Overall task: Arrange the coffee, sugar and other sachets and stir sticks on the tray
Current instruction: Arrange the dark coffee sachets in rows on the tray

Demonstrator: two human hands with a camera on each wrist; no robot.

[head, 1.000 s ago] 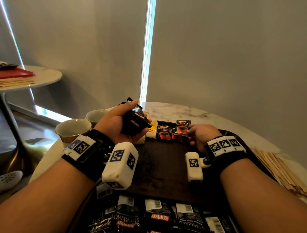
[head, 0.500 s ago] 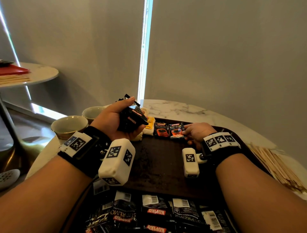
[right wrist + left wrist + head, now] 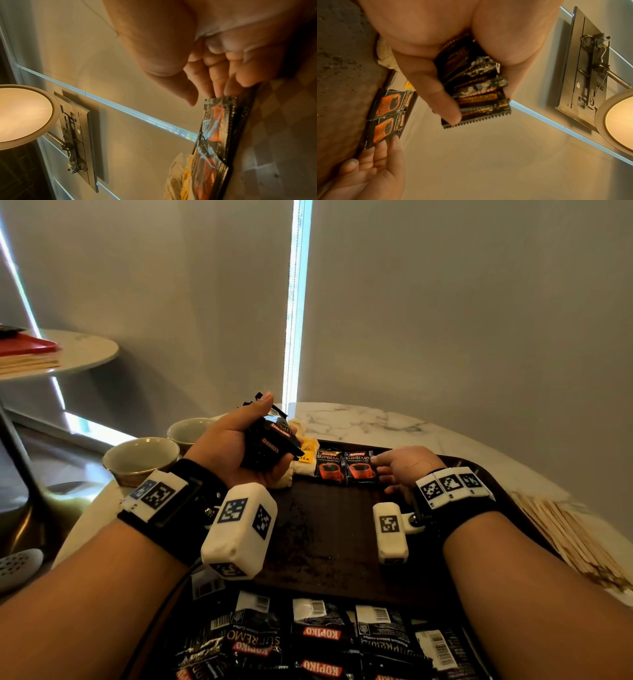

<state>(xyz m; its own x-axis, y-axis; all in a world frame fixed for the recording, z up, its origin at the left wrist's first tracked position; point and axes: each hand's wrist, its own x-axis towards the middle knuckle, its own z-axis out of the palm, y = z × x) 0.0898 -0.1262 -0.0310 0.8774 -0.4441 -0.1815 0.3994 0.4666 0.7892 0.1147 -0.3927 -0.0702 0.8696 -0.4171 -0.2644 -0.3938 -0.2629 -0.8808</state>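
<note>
Sachets first: we see our left hand (image 3: 239,446) raised above the tray's (image 3: 342,542) far-left corner, fingers and thumb curled tight round a stack of black coffee sachets (image 3: 270,441); the left wrist view shows the stack's (image 3: 476,92) serrated edges fanned, print too blurred to read. Two coffee sachets (image 3: 346,469) with red cups lie flat, side by side, at the tray's far edge. Our right hand (image 3: 400,470) sits just right of them, palm down; its fingertips (image 3: 221,92) rest on the edge of the nearer sachet, thumb held apart. We cannot tell whether they press or only touch it. A yellow tea sachet (image 3: 306,451) and pale sachets (image 3: 291,474) lie left of the pair, mostly hidden behind the left hand. More black sachets (image 3: 318,642) crowd the tray's near end, cut off by the picture edge. Stir sticks (image 3: 565,539) lie on the marble table (image 3: 376,422) right of the tray, partly behind our right forearm. Two cups (image 3: 144,457) stand on the left.
</note>
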